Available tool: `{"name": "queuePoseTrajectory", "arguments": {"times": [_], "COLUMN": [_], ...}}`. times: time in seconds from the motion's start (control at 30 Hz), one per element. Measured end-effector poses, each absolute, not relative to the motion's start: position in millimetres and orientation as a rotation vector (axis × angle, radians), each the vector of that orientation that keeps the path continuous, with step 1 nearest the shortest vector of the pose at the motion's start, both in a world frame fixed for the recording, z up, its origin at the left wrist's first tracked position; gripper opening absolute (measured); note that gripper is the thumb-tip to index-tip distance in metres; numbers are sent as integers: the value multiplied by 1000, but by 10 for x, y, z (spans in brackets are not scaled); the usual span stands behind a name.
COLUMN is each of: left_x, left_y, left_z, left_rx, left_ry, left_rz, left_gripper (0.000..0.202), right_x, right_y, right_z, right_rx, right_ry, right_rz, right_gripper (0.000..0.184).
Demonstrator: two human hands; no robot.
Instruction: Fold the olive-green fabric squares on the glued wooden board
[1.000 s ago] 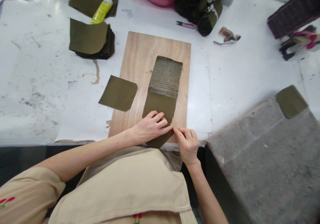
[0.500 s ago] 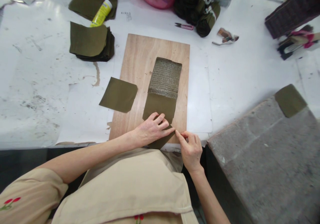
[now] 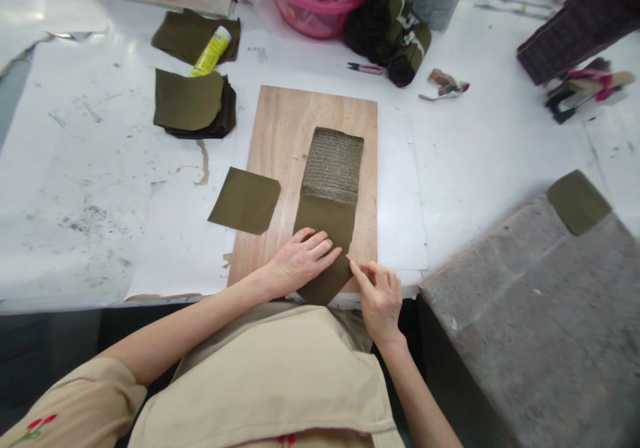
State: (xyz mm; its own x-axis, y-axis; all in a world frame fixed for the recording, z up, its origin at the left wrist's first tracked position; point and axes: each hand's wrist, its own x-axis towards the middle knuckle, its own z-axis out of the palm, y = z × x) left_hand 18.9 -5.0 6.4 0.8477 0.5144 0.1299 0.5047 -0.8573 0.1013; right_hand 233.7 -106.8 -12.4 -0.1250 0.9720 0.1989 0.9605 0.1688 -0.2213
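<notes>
A wooden board [image 3: 285, 141] lies on the white table. On it rests a grey ribbed pad [image 3: 334, 165] with an olive fabric piece [image 3: 325, 225] overlapping its near end. My left hand [image 3: 300, 261] lies flat on the near part of that fabric, fingers stretched out. My right hand [image 3: 380, 295] pinches the fabric's right near edge between thumb and forefinger. A second olive fabric square [image 3: 245, 201] lies at the board's left edge.
A stack of olive fabric pieces [image 3: 193, 105] and a yellow glue tube [image 3: 211, 52] lie far left. A pink basin [image 3: 315, 8], dark rolled fabric [image 3: 395, 38] and small snips [image 3: 365, 69] sit at the back. A grey block [image 3: 530, 315] with an olive piece [image 3: 577, 201] stands right.
My left fingers have flattened onto the fabric. My right hand has stayed at the fabric's right edge. The view has tilted slightly, showing more of the table's back.
</notes>
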Motion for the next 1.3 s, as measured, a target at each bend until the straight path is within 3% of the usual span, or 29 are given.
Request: {"name": "queuePoseTrajectory", "arguments": {"times": [0.3,0.63,0.93,1.07,1.3], "left_x": [-71,-85,-87,-30,51], "left_y": [58,41,30,47,126], "left_z": [-9,-33,-56,92,223], "left_rx": [2766,2695,2660,2798,2817], "left_ry": [1220,1303,1328,1129,842], "left_rz": [484,506,601,636,434], "left_gripper": [26,17,23,33,11], "right_x": [2418,1882,1957,1929,2031], "right_y": [-1107,-555,-426,-459,-386], "right_z": [42,67,62,169,174], "right_rx": [-1882,-1939,-1891,-1763,-1569], "right_ry": [-2007,-1978,-2006,-2010,-1907], "right_rz": [133,205,330,458,659], "right_gripper": [28,19,33,33,35]}}
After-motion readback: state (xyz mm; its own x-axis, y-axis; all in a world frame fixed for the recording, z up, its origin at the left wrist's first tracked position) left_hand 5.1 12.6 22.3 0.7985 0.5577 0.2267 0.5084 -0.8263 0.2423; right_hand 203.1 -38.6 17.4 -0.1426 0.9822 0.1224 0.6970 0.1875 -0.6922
